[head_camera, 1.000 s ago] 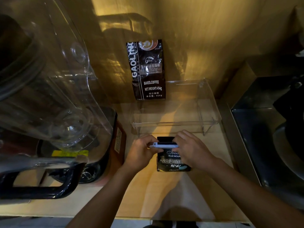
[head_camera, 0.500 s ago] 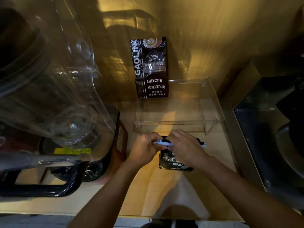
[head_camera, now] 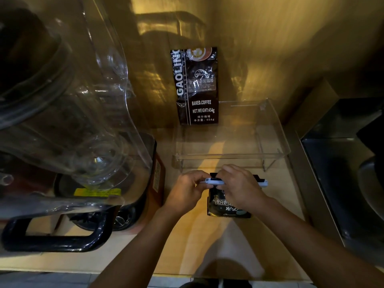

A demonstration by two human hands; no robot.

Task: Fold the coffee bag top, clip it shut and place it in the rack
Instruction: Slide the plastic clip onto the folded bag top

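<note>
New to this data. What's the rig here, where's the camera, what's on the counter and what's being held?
There is no robot: a person works with bare hands, and the single picture comes from a wide-angle camera worn on the head, looking down at the hands, so straight lines bend at the edges.

On the wooden counter a small black coffee bag stands between the hands. The left hand pinches one end of a white sealing clip that runs along the bag's top; the right hand covers its middle, and the far end sticks out past it. Whether the clip is fully snapped shut cannot be told.

Behind sits a clear acrylic rack, with a larger coffee bag upright at its back left. A clear blender jug fills the left side.
</note>
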